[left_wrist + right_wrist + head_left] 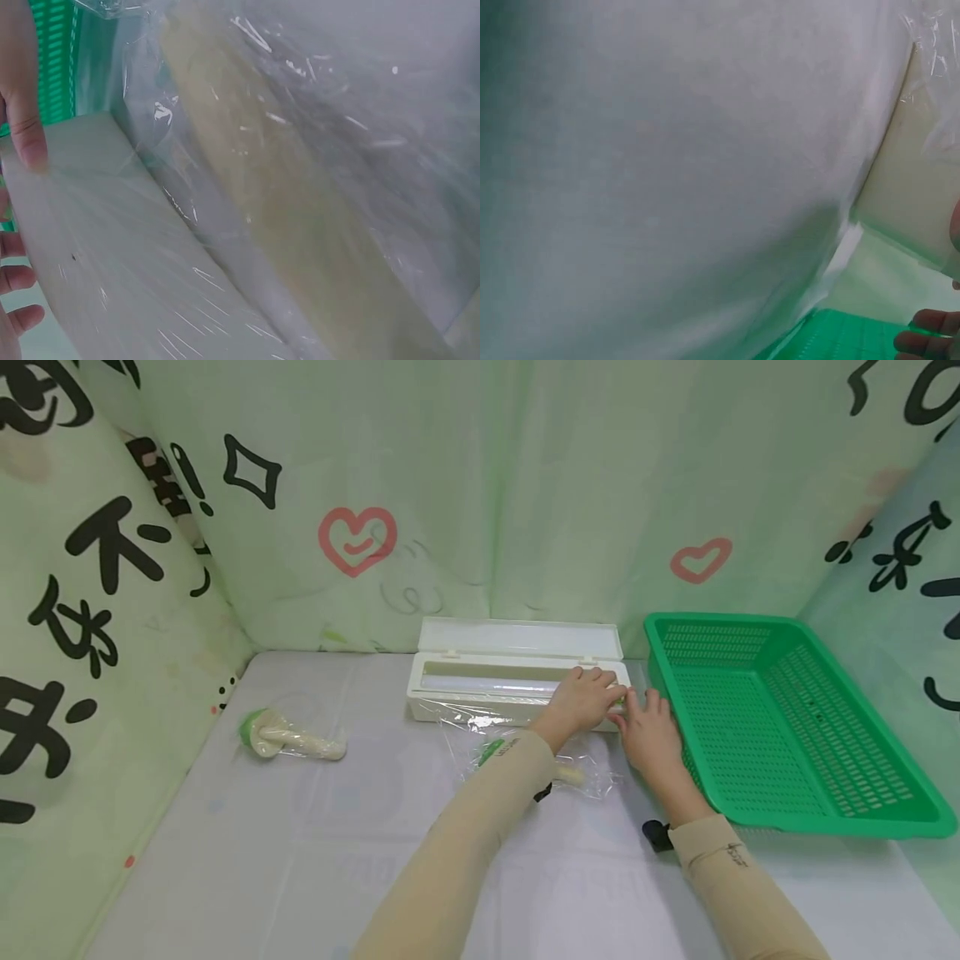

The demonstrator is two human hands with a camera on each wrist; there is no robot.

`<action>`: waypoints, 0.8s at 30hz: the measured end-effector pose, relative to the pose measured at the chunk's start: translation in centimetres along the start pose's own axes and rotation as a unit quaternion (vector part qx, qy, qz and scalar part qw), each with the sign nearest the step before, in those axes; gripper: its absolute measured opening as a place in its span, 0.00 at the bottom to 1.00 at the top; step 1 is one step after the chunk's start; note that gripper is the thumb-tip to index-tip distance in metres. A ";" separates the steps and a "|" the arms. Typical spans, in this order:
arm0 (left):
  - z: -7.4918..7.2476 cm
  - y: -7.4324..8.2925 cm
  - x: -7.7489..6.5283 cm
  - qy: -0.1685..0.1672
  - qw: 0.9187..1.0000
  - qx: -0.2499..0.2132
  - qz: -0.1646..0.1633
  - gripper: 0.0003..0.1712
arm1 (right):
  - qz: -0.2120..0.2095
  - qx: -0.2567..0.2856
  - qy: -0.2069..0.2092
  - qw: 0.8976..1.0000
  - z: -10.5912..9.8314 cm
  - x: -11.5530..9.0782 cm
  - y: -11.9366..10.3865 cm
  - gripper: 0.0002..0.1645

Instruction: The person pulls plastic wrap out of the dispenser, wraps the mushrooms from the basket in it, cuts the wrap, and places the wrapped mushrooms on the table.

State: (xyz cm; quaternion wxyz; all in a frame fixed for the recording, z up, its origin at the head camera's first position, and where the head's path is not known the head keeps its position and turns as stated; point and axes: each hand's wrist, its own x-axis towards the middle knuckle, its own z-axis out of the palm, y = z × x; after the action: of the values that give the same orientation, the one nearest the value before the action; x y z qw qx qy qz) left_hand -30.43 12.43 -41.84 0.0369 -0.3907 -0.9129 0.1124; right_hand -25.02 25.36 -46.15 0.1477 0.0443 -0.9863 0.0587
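A white cling film dispenser [450, 706] stands at the back with its lid [517, 635] raised. My left hand [581, 700] bends over the dispenser's right part; what its fingertips touch is hidden. At the right end, my right hand [651, 735] grips the dispenser, its thumb [31, 142] on the front wall. Clear film [480, 718] hangs over the front onto the table. Beneath my left forearm lies a pale, stem-like item [570, 774] with a green part, covered in film. Close up, its long pale body [255, 172] shows in the left wrist view.
A green plastic basket [750, 727] stands right of the dispenser, close to my right hand. Another film-wrapped pale item [300, 741] with a green end lies at the left on the white tablecloth [247, 843]. Printed curtains [570, 485] enclose the back and sides.
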 end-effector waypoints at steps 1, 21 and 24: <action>0.0 0.0 0.0 -0.001 1.000 0.002 0.001 0.22 | 0.004 -0.005 -0.005 1.000 -0.1 0.0 -0.1 0.28; -0.2 -0.9 -1.1 -0.034 0.999 0.009 0.000 0.25 | 0.037 -0.014 -0.037 0.999 -1.0 0.1 -1.0 0.21; -0.3 -1.3 -1.3 -0.037 0.999 0.007 0.000 0.25 | 0.038 -0.013 -0.043 0.998 -1.2 0.2 -1.0 0.21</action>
State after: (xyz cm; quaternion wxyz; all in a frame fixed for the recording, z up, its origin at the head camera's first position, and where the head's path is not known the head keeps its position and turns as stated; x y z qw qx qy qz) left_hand -30.36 10.68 -41.20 0.0058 -0.3861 -0.9128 0.1328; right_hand -24.76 24.50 -44.80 0.1035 0.0075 -0.9934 0.0493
